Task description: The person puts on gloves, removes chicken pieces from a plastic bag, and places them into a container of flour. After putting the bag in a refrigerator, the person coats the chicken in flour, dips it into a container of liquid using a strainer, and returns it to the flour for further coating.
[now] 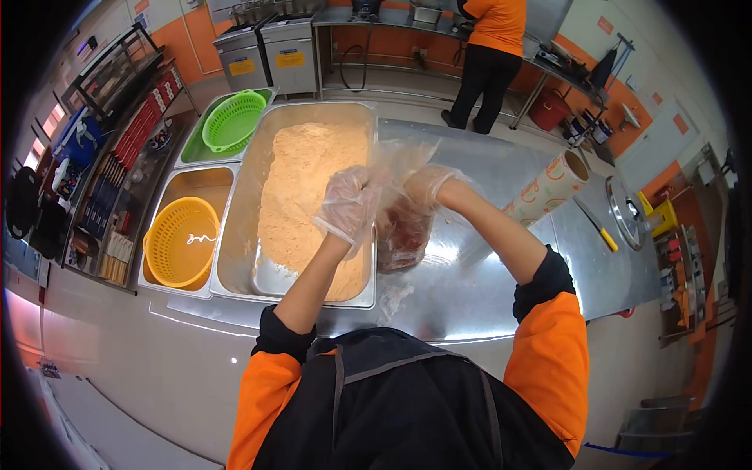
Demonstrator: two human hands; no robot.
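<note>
My left hand (346,197), in a clear plastic glove, is closed on the upper left side of a clear plastic bag (403,235). On the other side, my right hand (432,186), gloved the same way, grips the bag's upper edge. Dark red contents, perhaps raw meat, show through the bag's lower part, which rests on the steel table (486,282). Just left of the bag is a deep metal pan (239,258) holding pale orange breading powder (301,172). My left hand is over the pan's right rim. Some fingers are hidden by crumpled plastic.
Left of the pan are a yellow basket (182,270) and a green basket (235,121) in metal trays. To the right lie a patterned roll (548,188), a yellow-handled knife (607,239) and a round metal lid (627,213). Another person (493,63) stands at the back counter.
</note>
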